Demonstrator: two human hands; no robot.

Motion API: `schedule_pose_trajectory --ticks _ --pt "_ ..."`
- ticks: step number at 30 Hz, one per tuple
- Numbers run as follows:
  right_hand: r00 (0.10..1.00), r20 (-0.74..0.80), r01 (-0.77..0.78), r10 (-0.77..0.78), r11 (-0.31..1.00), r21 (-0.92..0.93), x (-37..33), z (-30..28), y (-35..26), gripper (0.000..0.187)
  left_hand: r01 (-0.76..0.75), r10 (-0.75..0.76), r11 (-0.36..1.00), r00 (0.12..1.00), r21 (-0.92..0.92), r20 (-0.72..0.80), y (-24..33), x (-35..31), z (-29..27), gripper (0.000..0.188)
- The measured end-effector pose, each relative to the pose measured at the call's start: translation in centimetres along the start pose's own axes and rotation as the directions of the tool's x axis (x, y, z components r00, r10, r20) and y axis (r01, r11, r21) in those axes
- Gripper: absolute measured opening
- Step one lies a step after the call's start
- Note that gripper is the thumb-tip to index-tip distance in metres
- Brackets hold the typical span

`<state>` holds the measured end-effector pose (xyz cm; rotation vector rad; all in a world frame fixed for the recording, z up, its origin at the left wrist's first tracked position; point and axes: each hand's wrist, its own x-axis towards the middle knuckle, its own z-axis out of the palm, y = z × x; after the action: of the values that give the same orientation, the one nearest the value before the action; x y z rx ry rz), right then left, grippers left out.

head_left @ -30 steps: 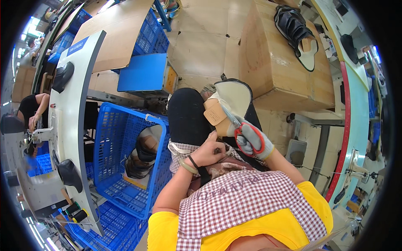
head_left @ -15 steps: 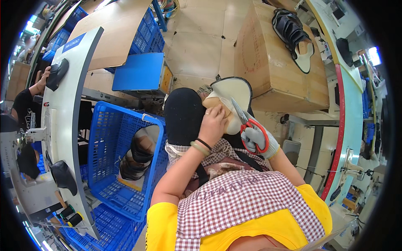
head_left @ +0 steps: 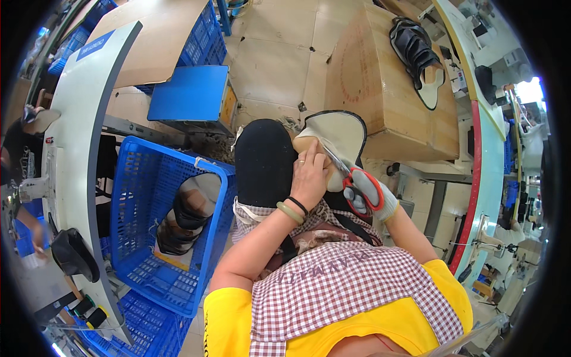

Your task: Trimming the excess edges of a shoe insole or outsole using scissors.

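Across my right thigh lies a shoe upper (head_left: 340, 130), cream lining outward with a black edge and a tan section. My bare left hand (head_left: 310, 172) is closed on its tan part, fingers pressing it against my lap. A grey-white glove covers my right hand (head_left: 380, 199), which is closed round the red handles of a pair of scissors (head_left: 366, 187). Their blades point up and left, low against the lining beside my left fingers. Where the tips end is partly hidden by the material.
At my left stands a blue plastic crate (head_left: 128, 208) holding several stacked shoe uppers (head_left: 181, 220). A large cardboard box (head_left: 380, 89) at the far right bears more black uppers (head_left: 413, 47). Machine tables flank both sides; a blue-topped stool (head_left: 187, 92) stands ahead.
The scissors have come down onto the upper, their blades flatter and closer to my left fingers. My left hand has shifted slightly. At the far left, a co-worker has taken a black shoe off the table.
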<state>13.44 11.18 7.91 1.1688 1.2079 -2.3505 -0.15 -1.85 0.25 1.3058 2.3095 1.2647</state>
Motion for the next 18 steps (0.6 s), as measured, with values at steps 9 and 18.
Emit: schedule_pose_trajectory --ticks 9,18 --pt "0.992 -0.065 0.107 -0.108 0.994 -0.021 0.9 1.7 0.1 0.039 0.016 -0.015 0.999 1.000 -0.042 0.009 -0.4 0.0 0.2 0.034" --pt "0.986 -0.169 0.019 -0.014 0.999 0.028 1.8 2.6 -0.8 0.032 0.002 -0.002 1.000 1.000 -0.031 -0.001 -0.6 0.3 0.4 0.037"
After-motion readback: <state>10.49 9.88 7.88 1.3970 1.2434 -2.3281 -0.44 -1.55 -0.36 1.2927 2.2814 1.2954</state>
